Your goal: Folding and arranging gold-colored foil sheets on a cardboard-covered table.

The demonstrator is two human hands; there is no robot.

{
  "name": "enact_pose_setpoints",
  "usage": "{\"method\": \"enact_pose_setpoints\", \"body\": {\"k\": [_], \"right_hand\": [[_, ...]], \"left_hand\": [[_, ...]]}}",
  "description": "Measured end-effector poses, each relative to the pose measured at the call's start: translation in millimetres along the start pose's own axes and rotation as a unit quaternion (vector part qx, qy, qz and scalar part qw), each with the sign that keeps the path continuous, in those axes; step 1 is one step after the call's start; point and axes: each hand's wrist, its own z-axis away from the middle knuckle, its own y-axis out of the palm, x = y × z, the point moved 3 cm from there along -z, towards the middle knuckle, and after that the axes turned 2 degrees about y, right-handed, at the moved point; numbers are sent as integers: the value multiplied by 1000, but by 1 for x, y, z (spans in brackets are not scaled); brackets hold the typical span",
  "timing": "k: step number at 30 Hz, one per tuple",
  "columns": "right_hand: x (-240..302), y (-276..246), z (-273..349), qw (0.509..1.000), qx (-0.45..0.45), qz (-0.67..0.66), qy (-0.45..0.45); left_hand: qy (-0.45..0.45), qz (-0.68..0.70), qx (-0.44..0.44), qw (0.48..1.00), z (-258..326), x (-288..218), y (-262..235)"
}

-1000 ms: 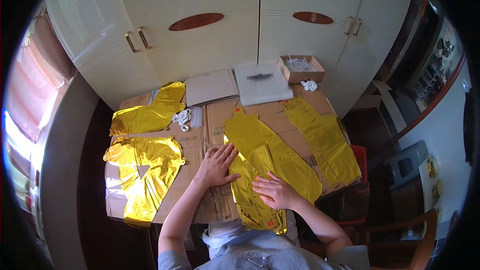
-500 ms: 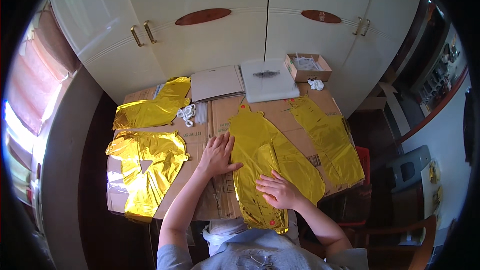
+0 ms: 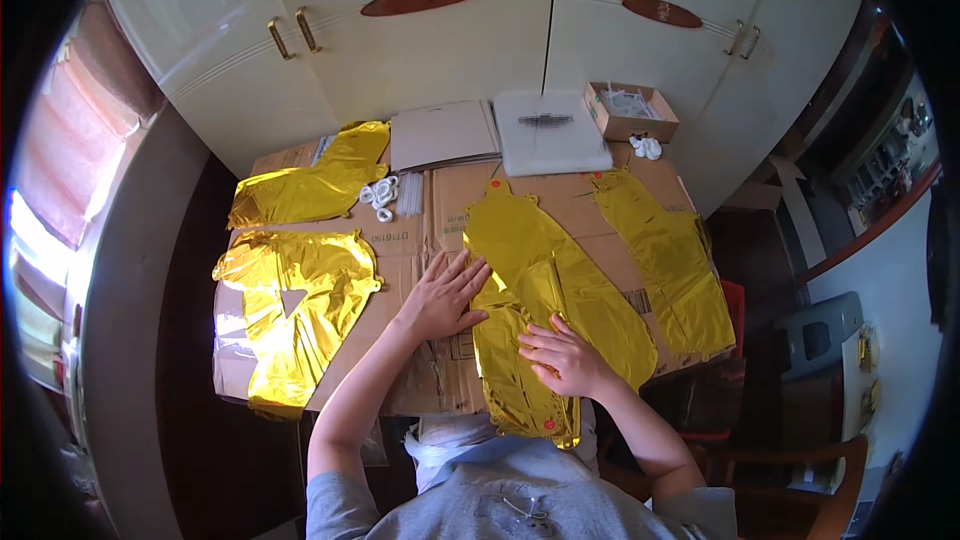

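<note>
A flat, uninflated gold foil balloon (image 3: 520,240) lies lengthwise in front of me, its lower end at the table's near edge. My left hand (image 3: 440,298) rests flat on its left edge, fingers stretched out and fingertips on the foil. Over the lower middle of the same balloon, my right hand (image 3: 567,355) lies palm down, with its fingers loosely extended. The foil is creased between the two hands. Neither hand grips anything.
More flat gold foil balloons lie at the near left (image 3: 300,290), far left (image 3: 320,180) and right (image 3: 665,270). White ribbon rolls (image 3: 378,195), cardboard sheets (image 3: 445,137), a pale plastic pack (image 3: 553,140) and a small box (image 3: 632,115) sit toward the back of the cardboard-covered table (image 3: 410,380).
My left hand has shifted right, its fingers now farther onto the balloon, where new creases show. My right hand stays on the foil, a little nearer its middle. The whole view has tilted slightly.
</note>
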Motion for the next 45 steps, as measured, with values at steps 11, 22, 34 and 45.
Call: {"method": "enact_pose_setpoints", "body": {"k": [11,22,34,45], "right_hand": [[2,0,-1,1000,-2,8,1],[4,-2,-2,1000,1,12,-2],[3,-2,-2,1000,-9,16,-2],[4,-2,-1,1000,-23,10,0]], "left_hand": [[14,12,36,999,40,-42,-19],[-14,4,2,1000,30,-41,-24],[-59,-1,-26,998,-3,-15,2],[-93,11,-18,995,-17,24,7]]}}
